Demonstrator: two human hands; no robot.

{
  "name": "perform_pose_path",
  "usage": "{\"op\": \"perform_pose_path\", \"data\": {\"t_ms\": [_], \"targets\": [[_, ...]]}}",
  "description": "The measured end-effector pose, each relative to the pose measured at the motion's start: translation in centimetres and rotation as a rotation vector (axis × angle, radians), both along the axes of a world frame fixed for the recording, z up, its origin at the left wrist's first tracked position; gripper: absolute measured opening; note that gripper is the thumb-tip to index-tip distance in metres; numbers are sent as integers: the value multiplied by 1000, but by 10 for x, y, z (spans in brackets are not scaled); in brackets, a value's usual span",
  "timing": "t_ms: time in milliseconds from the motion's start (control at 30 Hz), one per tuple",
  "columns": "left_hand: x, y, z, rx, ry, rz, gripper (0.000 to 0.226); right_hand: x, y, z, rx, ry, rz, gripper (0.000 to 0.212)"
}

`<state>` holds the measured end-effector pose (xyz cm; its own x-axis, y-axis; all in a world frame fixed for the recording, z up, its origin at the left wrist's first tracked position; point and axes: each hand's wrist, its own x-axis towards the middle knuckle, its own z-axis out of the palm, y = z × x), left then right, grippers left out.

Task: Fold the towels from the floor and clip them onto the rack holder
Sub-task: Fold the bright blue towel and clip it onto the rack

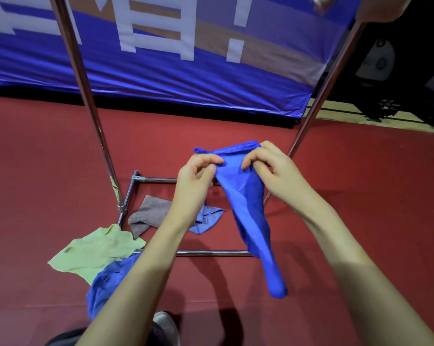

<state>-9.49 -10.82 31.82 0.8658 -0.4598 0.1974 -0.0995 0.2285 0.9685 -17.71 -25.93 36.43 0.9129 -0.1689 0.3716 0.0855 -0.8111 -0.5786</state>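
A blue towel is pinched along its top hem by the left hand and right hand, hanging above the red floor.

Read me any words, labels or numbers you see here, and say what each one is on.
"!" : a large white exclamation mark on the blue banner behind the rack.
Big white block characters to its left on the same banner: cut off by the top of the frame, not readable.
The blue towel, held by the left hand and right hand, shows no readable label; neither do the towels on the floor.
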Motion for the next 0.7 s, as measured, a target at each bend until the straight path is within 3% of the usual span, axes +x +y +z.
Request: {"op": "perform_pose_path", "data": {"t_ms": [133,233,333,433,533,700], "targets": [[-7,-2,17,-5,-132,-13,37,-5,2,19,-21,22,46,33],[-5,-1,32,-65,-202,-10,46,-9,3,36,39,-99,53,31],[0,2,46,-118,-233,-37,40,-11,2,52,108,-151,18,29],[-2,0,41,-119,-114,-19,30,-8,2,54,102,-85,47,25],[-3,-1,32,-129,22,0,27,-8,2,48,43,10,114,36],[-3,-1,36,-351,279,-156,23,-8,2,49,136,78,177,50]]}}
